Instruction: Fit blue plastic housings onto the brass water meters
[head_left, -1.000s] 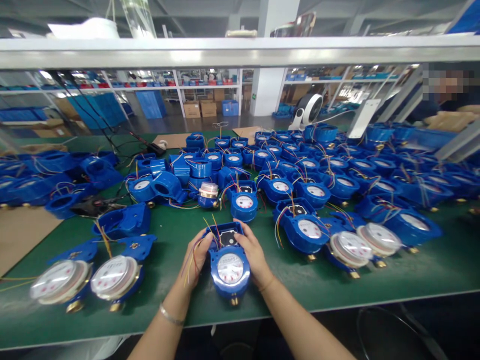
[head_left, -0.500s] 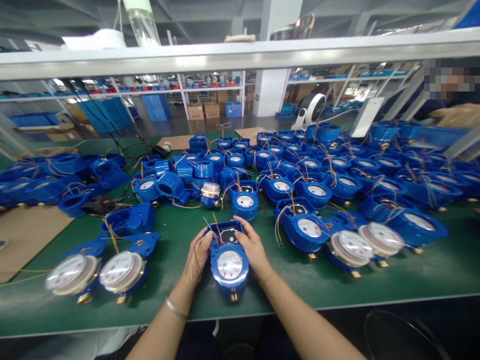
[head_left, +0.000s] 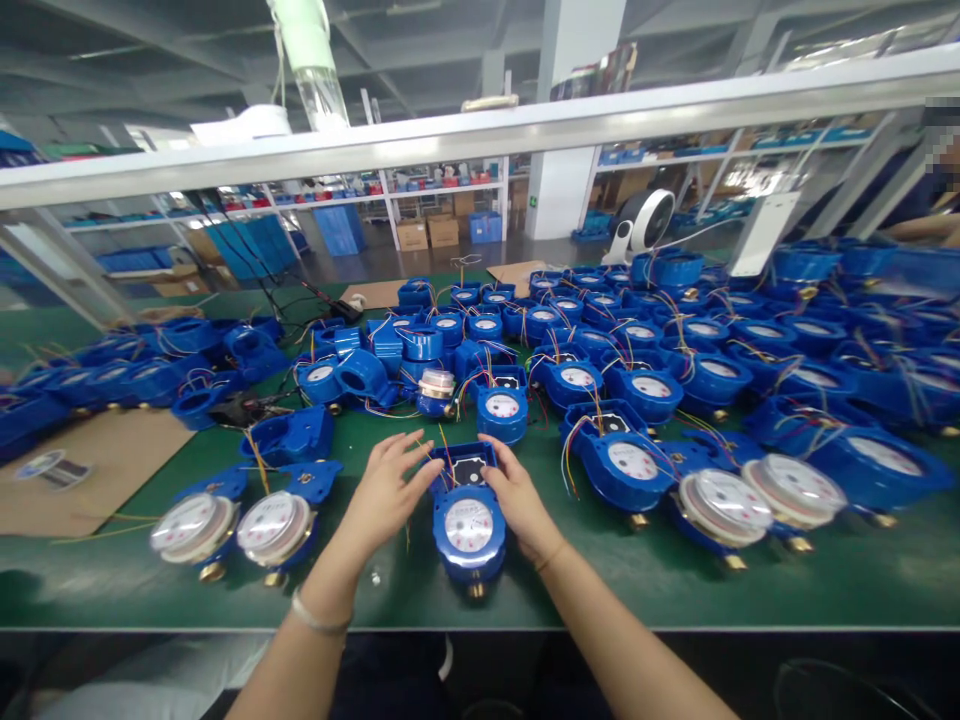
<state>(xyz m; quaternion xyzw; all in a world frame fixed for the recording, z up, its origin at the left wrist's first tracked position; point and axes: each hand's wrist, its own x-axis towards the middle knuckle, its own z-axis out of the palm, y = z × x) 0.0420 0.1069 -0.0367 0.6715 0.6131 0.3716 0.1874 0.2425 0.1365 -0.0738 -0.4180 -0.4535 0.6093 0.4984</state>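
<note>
A blue meter with a round white dial stands on the green table, its brass fitting toward me. Behind the dial is an open compartment with a black part and thin coloured wires. My right hand grips the right side of this compartment, thumb on its rim. At the left, my left hand is spread beside the compartment, its fingertips near the wires; whether they touch a wire is unclear. Two uncovered meters lie to the left, with a blue housing behind them.
Many blue meters fill the right and back of the green table. Cardboard with a wire spool lies at the left. A white fan stands at the back, under a metal rail. Part of a person shows far right.
My left hand has come off the meter's left side and opened. My right hand still holds the meter. The camera view has shifted, bringing the wire spool into fuller view.
</note>
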